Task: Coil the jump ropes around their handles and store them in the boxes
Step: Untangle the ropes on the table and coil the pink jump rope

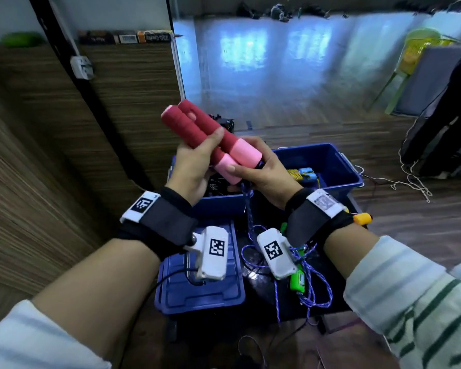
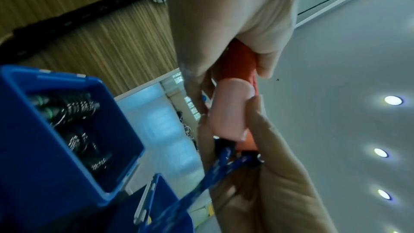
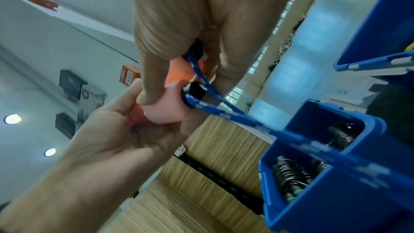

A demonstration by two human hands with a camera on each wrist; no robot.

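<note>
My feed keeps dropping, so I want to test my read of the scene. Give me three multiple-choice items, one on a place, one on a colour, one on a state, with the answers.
1. Where are the two handles?
A. Held side by side by both hands above the boxes
B. Lying inside the right box
C. On the floor by the chair

2. What colour is the rope that hangs from the handles?
A. Yellow
B. Blue with white flecks
C. Plain black

3. In what state is that rope?
A. Wound tight around the handles
B. Cut in two
C. Uncoiled, trailing down onto the table

Answers:
1 A: the left hand and right hand grip the pair over the left box and right box.
2 B: the right wrist view shows blue cord with white flecks.
3 C: the handles are bare and the rope loops lie below the wrists.
</note>
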